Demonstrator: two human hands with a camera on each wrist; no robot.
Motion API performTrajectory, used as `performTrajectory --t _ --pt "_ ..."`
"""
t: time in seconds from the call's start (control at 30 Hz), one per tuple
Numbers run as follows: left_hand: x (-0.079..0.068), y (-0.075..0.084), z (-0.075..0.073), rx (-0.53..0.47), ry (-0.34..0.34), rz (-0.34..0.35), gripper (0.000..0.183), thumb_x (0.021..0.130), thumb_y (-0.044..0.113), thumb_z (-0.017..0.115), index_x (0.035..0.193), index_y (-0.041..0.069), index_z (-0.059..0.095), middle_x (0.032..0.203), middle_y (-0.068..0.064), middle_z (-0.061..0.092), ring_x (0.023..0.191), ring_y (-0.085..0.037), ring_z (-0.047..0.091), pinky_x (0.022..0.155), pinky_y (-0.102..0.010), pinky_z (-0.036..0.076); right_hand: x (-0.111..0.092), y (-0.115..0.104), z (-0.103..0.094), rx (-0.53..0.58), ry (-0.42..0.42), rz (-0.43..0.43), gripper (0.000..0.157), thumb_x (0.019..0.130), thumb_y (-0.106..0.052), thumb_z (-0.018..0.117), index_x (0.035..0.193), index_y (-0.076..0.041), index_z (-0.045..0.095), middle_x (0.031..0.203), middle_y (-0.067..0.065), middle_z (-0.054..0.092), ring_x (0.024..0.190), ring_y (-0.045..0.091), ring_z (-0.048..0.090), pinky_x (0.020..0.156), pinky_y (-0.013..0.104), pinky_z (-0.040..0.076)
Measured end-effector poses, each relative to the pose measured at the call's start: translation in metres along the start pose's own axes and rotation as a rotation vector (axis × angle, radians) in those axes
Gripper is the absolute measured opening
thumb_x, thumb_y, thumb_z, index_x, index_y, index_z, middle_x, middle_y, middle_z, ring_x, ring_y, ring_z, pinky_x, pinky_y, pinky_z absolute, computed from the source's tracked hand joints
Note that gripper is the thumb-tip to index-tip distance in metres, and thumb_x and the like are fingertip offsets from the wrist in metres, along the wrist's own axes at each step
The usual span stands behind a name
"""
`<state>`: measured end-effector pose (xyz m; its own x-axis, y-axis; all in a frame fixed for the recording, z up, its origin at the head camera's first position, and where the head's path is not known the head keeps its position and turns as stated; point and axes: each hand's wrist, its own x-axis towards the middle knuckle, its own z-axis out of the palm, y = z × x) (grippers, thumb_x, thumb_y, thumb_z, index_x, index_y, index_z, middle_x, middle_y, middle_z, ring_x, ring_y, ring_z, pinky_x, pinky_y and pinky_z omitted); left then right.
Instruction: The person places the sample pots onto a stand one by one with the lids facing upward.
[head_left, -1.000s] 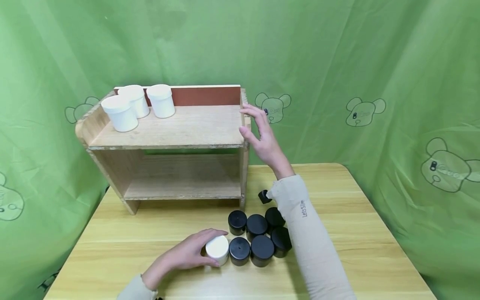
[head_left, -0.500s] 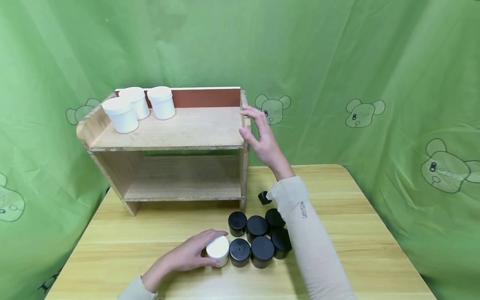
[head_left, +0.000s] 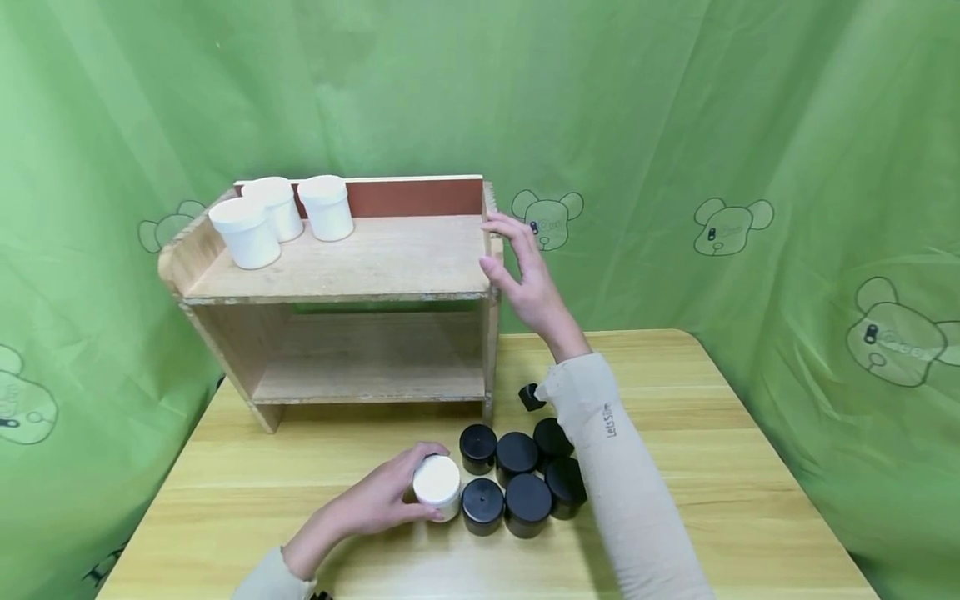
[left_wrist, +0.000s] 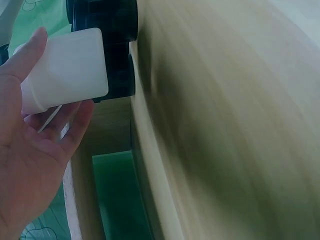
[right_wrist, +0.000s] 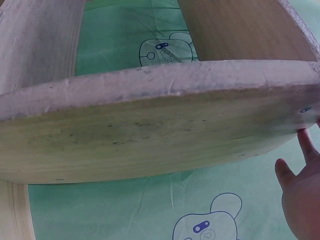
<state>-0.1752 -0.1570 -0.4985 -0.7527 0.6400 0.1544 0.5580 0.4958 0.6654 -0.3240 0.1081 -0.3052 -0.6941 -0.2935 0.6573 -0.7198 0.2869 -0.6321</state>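
My left hand (head_left: pixel 378 497) holds a white lidded jar (head_left: pixel 437 482) between thumb and fingers, beside a group of black jars (head_left: pixel 482 504). Seen from the left wrist, that jar (left_wrist: pixel 70 67) is lifted a little off the tabletop. Up at the right side of the wooden shelf (head_left: pixel 337 283), my right hand (head_left: pixel 528 283) touches the side panel with its fingers extended. Its fingertips meet the panel (right_wrist: pixel 150 135) in the right wrist view too. Three more white jars (head_left: pixel 328 208) stand upright on the shelf's upper board, toward the left.
Several black jars stand close together in front of the shelf's right leg. A small black object (head_left: pixel 532 397) lies behind them, partly covered by the right sleeve (head_left: pixel 615 458). Green curtain (head_left: pixel 637 125) surrounds the wooden table (head_left: pixel 712 467).
My left hand has raised the white jar slightly and moved it a bit away from me. The right hand stays at the shelf's side; the head view has shifted slightly.
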Motion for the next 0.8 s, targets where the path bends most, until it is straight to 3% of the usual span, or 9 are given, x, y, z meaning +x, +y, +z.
performTrajectory --t 0.43,0.8 --pt "0.008 0.016 -0.015 0.019 0.063 0.031 0.076 0.084 0.042 0.084 0.145 0.014 0.048 0.139 -0.003 0.063 0.124 -0.021 0.062 0.106 -0.049 0.054 0.0 0.0 0.0 0.005 -0.007 -0.013 0.053 0.101 -0.034 0.056 0.149 -0.014 0.046 0.165 -0.005 0.032 0.155 0.016 0.025 0.125 0.064 0.019" --pt "0.016 0.036 -0.046 0.041 0.193 0.13 0.078 0.081 0.036 0.089 0.145 0.015 0.05 0.14 -0.003 0.061 0.126 -0.022 0.061 0.103 -0.047 0.056 -0.001 -0.002 -0.001 0.015 -0.004 -0.008 0.052 0.101 -0.035 0.055 0.149 -0.015 0.047 0.165 -0.005 0.032 0.154 0.015 0.025 0.125 0.064 0.019"
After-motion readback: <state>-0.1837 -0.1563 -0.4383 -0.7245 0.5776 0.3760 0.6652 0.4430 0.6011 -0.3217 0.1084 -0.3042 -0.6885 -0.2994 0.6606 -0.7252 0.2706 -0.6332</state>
